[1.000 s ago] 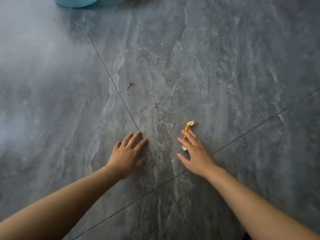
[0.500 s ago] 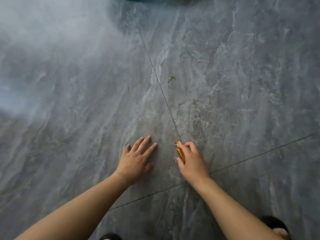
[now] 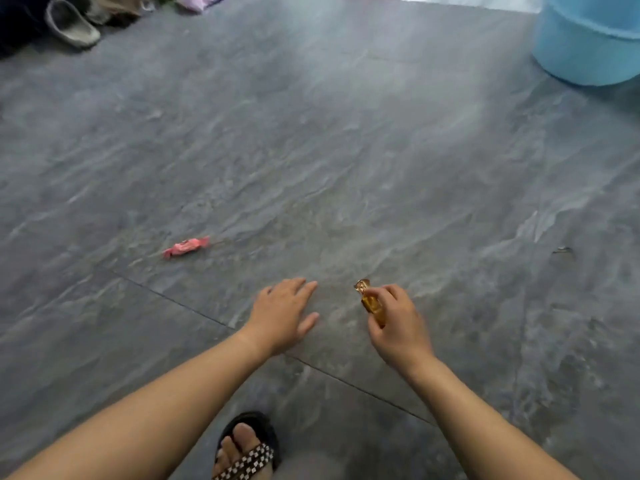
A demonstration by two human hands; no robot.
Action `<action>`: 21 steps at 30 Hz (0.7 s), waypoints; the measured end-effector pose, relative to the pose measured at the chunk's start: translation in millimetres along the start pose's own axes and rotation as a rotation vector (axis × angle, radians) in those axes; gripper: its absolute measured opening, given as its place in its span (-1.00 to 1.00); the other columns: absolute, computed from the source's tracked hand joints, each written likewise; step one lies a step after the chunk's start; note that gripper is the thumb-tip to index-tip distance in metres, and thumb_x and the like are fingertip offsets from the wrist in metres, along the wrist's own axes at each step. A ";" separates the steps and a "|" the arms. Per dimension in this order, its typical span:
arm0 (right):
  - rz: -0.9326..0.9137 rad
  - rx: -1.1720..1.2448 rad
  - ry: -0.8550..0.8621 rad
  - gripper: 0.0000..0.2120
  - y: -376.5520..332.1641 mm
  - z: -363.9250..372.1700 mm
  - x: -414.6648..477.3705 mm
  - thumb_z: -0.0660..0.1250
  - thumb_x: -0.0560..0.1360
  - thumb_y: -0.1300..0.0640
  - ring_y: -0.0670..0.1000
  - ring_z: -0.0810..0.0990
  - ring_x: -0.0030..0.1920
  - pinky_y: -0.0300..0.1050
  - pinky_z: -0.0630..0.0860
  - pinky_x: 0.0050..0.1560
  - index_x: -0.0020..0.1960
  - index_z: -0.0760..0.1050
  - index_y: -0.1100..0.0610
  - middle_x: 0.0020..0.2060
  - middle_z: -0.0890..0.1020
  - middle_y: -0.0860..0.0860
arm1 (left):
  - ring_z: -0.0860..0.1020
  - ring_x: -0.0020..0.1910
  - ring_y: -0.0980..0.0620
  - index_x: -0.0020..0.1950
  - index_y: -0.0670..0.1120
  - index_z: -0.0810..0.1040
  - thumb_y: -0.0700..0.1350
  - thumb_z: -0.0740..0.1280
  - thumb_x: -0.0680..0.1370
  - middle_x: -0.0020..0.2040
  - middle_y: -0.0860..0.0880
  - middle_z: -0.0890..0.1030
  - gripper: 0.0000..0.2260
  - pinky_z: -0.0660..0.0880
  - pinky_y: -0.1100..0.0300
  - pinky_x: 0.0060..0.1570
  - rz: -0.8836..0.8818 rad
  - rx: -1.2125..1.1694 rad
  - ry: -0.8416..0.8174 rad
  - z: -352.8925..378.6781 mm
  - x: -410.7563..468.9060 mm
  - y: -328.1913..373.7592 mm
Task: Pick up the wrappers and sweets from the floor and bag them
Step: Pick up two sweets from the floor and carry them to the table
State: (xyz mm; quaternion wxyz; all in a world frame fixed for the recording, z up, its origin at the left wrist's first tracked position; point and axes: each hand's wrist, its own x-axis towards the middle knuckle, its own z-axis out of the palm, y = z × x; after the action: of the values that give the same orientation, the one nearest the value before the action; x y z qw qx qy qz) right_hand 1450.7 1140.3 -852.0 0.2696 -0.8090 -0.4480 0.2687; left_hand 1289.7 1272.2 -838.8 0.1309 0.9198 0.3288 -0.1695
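My right hand (image 3: 398, 323) is closed around a gold-wrapped sweet (image 3: 370, 301), whose twisted end sticks out above my fingers, held a little above the grey floor. My left hand (image 3: 282, 315) hovers open and empty, palm down, just left of it. A pink-wrapped sweet (image 3: 186, 246) lies on the floor to the far left of my left hand. A small dark scrap (image 3: 561, 250) lies on the floor at the right. No bag is in view.
A light blue plastic tub (image 3: 588, 39) stands at the top right. A grey slipper (image 3: 71, 27) and a pinkish wrapper-like item (image 3: 199, 1) lie at the top left edge. My sandalled foot (image 3: 247, 448) is at the bottom centre.
My right hand has closed on the gold sweet and lifted it off the floor. The view has swung left and up, bringing the pink sweet, tub and slipper into sight.
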 end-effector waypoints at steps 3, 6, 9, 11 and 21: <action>-0.081 0.012 -0.038 -0.68 -36.9 19.1 12.4 0.31 0.41 0.25 0.07 0.52 -0.02 -0.14 0.42 -0.12 0.16 0.49 0.08 0.05 0.51 0.02 | 0.38 0.32 -0.09 0.43 -0.04 0.24 0.19 0.09 0.52 0.37 -0.06 0.38 -0.47 0.39 -0.01 0.18 -0.110 -0.059 0.056 -10.1 -20.5 -43.9; -0.110 0.019 -0.087 -0.70 -60.9 44.3 24.7 0.30 0.43 0.24 0.08 0.53 -0.01 -0.12 0.45 -0.12 0.15 0.49 0.09 0.05 0.51 0.02 | 0.37 0.32 -0.06 0.43 -0.02 0.23 0.12 0.15 0.55 0.37 -0.04 0.38 -0.51 0.40 0.00 0.18 -0.185 -0.071 0.047 -7.8 -27.9 -91.5; -0.109 0.014 -0.116 -0.71 -76.4 73.3 39.2 0.29 0.45 0.23 0.05 0.53 0.00 -0.16 0.43 -0.13 0.15 0.48 0.08 0.06 0.51 0.00 | 0.38 0.30 -0.05 0.41 -0.01 0.25 0.10 0.17 0.55 0.35 -0.02 0.38 -0.55 0.40 0.00 0.15 -0.216 -0.079 0.060 -4.3 -20.0 -141.9; -0.109 0.002 -0.135 -0.73 -82.7 91.8 47.5 0.29 0.46 0.21 0.05 0.53 0.00 -0.18 0.39 -0.16 0.15 0.49 0.08 0.06 0.51 0.01 | 0.38 0.30 -0.07 0.38 -0.02 0.31 0.06 0.20 0.54 0.34 -0.02 0.39 -0.58 0.41 -0.02 0.14 -0.256 -0.098 0.092 -3.7 -11.9 -174.8; -0.016 -0.016 -0.172 -0.71 -73.6 119.0 64.4 0.30 0.45 0.22 0.00 0.53 0.01 -0.23 0.41 -0.09 0.16 0.48 0.06 0.06 0.51 -0.04 | 0.41 0.22 -0.15 0.27 -0.02 0.41 -0.09 0.28 0.51 0.24 -0.10 0.44 -0.67 0.33 -0.08 0.19 -0.413 -0.120 0.174 14.6 41.5 -241.6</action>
State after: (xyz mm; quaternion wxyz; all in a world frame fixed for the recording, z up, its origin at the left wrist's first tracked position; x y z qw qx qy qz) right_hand 1356.8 1252.8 -899.1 0.2257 -0.7813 -0.4783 0.3315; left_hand 1159.7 1471.4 -899.8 0.1191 0.8348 0.5294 -0.0930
